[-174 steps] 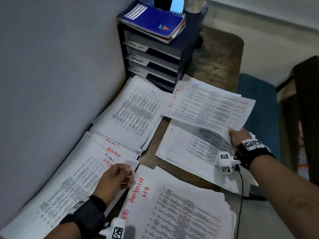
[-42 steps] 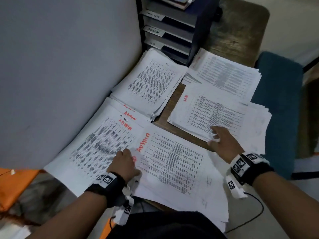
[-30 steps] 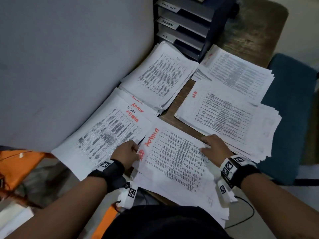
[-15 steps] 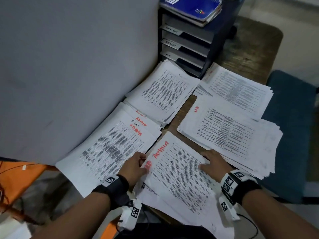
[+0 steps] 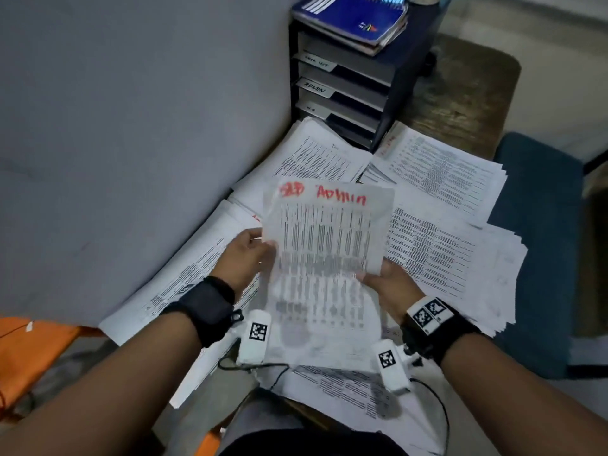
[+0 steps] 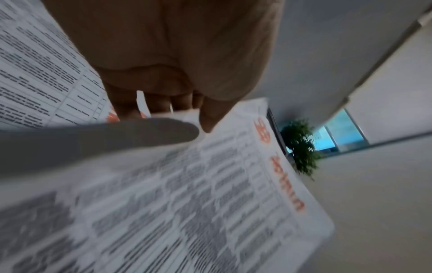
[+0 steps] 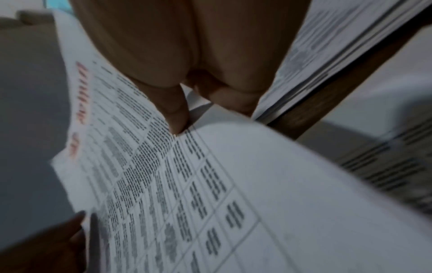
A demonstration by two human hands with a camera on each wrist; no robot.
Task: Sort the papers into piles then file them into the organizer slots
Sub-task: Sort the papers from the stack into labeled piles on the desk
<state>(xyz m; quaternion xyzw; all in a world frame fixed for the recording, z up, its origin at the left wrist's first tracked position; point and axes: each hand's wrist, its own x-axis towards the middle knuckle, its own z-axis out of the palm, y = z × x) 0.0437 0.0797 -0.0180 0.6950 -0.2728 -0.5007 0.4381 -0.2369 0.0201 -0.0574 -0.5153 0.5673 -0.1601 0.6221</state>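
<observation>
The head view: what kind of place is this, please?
Probably an office desk. A dark tiered organizer with labelled slots stands on a brown wooden table beside a grey partition wall, and both hands hold a printed sheet marked ADMIN in red above piles of printed papers.

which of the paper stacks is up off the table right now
The stack marked "ADMIN" in red, gripped at its sides by the left hand and right hand; the rest lie flat.

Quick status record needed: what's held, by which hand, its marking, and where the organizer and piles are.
held: sheet, lifted above the desk
marking: red ADMIN at top
left hand: pinches left edge
right hand: holds right edge
organizer: far end of desk by wall; middle label reads ADMIN
piles: spread on desk
</observation>
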